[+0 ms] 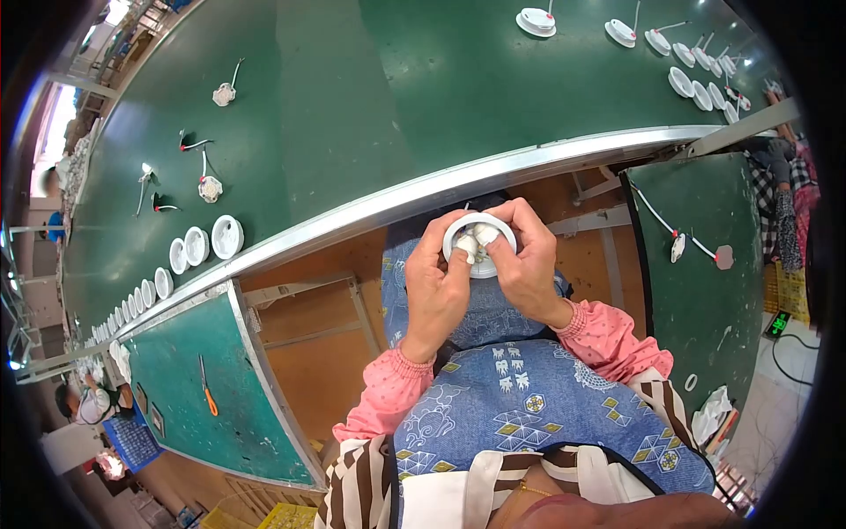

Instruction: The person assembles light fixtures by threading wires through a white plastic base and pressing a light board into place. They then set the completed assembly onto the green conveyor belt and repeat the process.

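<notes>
Above my lap, a round white plastic housing [484, 270] with a raised rim is held between both hands, its hollow side facing up. My left hand [434, 295] curls round one side, with its thumb inside the rim. On the other side my right hand [532, 269] grips the wall, its thumb also pressed into the hollow. White coverings [466, 248] show at the thumb tips. The fingers beneath are hidden.
A green bench [339, 106] with a metal edge runs across the front. A row of white housings [227, 237] stands at left, near wired parts [210, 189]. More wired housings [536, 22] line the far right. An orange-handled tool [210, 401] lies on the left side table.
</notes>
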Available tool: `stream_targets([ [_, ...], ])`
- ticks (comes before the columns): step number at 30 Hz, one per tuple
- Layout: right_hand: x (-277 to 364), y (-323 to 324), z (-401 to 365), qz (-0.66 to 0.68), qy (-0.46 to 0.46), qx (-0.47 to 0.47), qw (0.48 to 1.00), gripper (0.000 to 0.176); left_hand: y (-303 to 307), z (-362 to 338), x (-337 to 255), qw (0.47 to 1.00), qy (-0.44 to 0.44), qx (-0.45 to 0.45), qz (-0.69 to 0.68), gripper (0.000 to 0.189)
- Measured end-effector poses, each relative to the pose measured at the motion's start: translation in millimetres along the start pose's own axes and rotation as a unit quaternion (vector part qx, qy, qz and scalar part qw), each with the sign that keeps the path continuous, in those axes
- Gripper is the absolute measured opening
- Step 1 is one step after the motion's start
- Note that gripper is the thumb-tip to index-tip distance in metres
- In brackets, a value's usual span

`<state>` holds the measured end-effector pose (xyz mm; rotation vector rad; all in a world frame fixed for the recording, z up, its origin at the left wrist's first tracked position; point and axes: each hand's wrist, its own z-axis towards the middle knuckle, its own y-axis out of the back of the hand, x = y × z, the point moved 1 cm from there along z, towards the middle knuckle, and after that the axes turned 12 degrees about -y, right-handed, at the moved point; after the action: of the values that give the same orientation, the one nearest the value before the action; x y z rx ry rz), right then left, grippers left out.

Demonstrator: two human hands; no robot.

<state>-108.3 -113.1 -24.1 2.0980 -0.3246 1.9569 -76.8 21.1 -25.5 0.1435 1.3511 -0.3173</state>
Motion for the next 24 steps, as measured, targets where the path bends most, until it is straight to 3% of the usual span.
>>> stream_targets([
  [5, -5.1, 0.5, 1.1, 0.006, -0.011, -0.006, 1.0, 0.012, 0.6, -0.6, -3.7, 0.998, 0.021, -0.007, 0.054, 0.036],
  [14, -5.3, -0.9, 1.2, -0.003, 0.038, -0.03, 0.999, 0.012, -6.0, -0.7, 9.5, 0.981, -0.122, -0.051, 0.14, 0.034],
  [20, -17.1, -4.7, -0.1, -0.023, 0.092, -0.044, 0.995, 0.013, -11.4, -1.4, 4.6, 0.984, -0.078, -0.094, 0.13, 0.032],
  [24, -19.1, -5.4, 3.7, 0.002, 0.074, -0.046, 0.996, 0.011, -10.9, 1.9, 9.6, 0.986, -0.095, -0.084, 0.107, 0.033],
])
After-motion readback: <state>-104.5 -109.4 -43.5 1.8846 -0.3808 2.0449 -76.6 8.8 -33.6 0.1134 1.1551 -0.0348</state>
